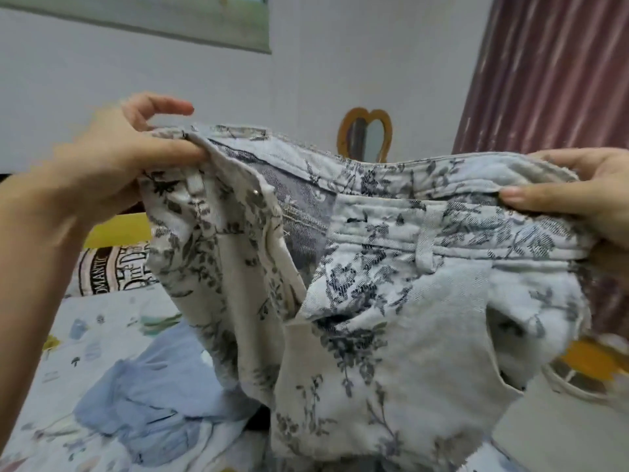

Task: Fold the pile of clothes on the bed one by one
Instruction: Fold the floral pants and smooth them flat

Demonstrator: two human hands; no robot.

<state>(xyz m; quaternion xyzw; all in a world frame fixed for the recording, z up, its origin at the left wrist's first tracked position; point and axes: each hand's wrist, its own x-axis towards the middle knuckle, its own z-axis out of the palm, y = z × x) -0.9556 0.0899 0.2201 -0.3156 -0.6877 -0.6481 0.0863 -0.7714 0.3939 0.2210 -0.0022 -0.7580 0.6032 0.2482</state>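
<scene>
One garment is in hand: floral-print trousers [357, 284] hang unfolded above the bed [68, 352], left hand [112, 165] and right hand [578, 195] each pinching the waistband. A blue garment [153, 396] lies crumpled below, apparently unfolded; no folded stack is in view.

Left grip [115, 155] raised, thumb and fingers pinching, right grip [575, 195] pinching likewise

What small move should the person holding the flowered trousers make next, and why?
Probably bring the two hands together to fold the trousers in half, leg over leg. The left hand and right hand each pinch one end of the waistband, which is spread wide and open at the front, held up above the bed.
</scene>
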